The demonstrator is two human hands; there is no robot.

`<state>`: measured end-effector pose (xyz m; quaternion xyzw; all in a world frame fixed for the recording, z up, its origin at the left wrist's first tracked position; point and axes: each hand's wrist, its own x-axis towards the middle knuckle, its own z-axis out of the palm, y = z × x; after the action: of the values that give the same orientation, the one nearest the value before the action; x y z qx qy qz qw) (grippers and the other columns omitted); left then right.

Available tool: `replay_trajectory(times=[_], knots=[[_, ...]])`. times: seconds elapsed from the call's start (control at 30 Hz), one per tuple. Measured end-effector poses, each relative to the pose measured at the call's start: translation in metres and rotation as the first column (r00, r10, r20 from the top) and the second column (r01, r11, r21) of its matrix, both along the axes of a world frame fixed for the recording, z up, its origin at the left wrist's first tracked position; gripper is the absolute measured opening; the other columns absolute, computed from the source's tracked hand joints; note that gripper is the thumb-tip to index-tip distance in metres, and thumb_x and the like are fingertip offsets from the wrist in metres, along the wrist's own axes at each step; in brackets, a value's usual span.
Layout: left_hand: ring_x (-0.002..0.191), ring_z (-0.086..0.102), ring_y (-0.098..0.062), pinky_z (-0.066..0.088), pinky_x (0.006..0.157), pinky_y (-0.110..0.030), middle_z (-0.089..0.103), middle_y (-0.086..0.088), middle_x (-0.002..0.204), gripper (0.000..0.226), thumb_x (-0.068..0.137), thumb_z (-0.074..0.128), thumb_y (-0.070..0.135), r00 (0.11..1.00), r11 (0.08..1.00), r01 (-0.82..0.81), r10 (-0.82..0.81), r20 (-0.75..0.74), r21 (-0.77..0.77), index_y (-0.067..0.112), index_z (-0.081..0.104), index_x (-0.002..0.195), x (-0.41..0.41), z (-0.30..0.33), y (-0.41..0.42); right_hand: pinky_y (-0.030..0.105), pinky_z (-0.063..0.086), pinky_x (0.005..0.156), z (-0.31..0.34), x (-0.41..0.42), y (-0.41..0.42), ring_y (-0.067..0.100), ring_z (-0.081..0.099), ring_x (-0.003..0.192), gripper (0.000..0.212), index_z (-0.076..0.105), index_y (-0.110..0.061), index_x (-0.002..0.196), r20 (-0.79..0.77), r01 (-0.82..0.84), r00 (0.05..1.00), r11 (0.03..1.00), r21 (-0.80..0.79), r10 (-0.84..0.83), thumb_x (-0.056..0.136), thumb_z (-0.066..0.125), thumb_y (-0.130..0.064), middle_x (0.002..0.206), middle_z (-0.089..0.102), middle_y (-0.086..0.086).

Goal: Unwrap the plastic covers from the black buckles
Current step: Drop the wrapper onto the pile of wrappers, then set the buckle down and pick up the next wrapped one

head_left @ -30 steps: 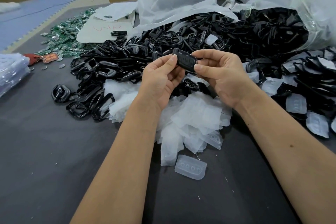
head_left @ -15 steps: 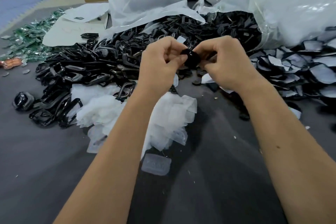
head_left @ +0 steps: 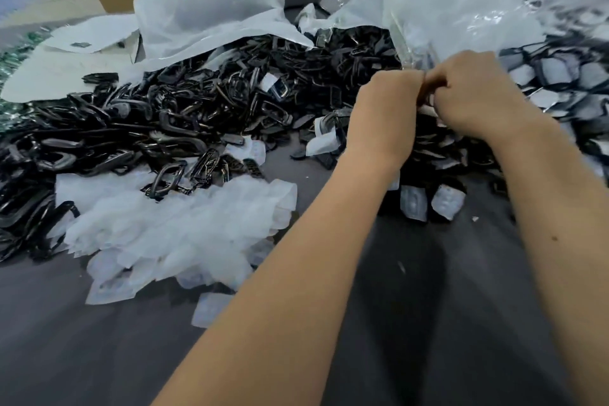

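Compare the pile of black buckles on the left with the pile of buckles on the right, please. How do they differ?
The left buckle pile is bare, glossy black; the right buckle pile shows pale plastic covers on most pieces. The left pile lies spread beside a heap of loose covers; the right pile spills from under a clear bag. Both hands work at the right pile. Both piles rest on the dark table.

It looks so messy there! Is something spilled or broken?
Nothing looks broken. The black buckles lie heaped loose across the table, with a drift of empty plastic covers in front; that looks like sorting, not a spill.
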<state>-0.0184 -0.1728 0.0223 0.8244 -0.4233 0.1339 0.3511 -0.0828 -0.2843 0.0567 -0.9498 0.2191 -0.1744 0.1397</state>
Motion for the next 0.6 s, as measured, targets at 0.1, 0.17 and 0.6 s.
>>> replay_trajectory(times=[0.1, 0.17, 0.6], knots=[[0.082, 0.06, -0.036, 0.031, 0.061, -0.035, 0.051, -0.002, 0.071, 0.019, 0.092, 0.057, 0.006, 0.999, 0.991, 0.044, -0.047, 0.021, 0.125, 0.014, 0.05, 0.076, 0.003, -0.007, -0.004, 0.024, 0.037, 0.074, -0.006, 0.001, -0.009, 0.025, 0.05, 0.078, 0.045, 0.083, -0.015, 0.104, -0.103, 0.013, 0.995, 1.0, 0.005, -0.013, 0.084, 0.051, 0.009, 0.095, 0.074, 0.018], [0.091, 0.062, -0.038, 0.041, 0.068, -0.04, 0.069, -0.012, 0.091, 0.018, 0.101, 0.056, 0.022, 0.997, 0.981, 0.081, -0.083, 0.006, 0.174, 0.009, 0.067, 0.093, 0.007, -0.008, -0.001, 0.024, 0.037, 0.075, -0.006, 0.005, -0.011, 0.027, 0.054, 0.082, 0.044, 0.083, -0.017, 0.105, -0.163, 0.009, 0.987, 1.0, 0.029, -0.005, 0.086, 0.052, 0.007, 0.105, 0.076, 0.016], [0.094, 0.068, -0.038, 0.056, 0.079, -0.041, 0.074, -0.015, 0.099, 0.023, 0.086, 0.059, 0.013, 0.937, 0.926, -0.342, 0.35, -0.022, 0.163, 0.012, 0.077, 0.101, 0.064, -0.013, 0.084, 0.041, 0.057, 0.096, -0.022, 0.072, 0.085, 0.033, 0.069, 0.106, 0.039, 0.081, -0.022, 0.106, 0.003, -0.154, 0.988, 0.986, -0.065, 0.154, 0.08, 0.059, -0.003, 0.107, 0.077, 0.011]])
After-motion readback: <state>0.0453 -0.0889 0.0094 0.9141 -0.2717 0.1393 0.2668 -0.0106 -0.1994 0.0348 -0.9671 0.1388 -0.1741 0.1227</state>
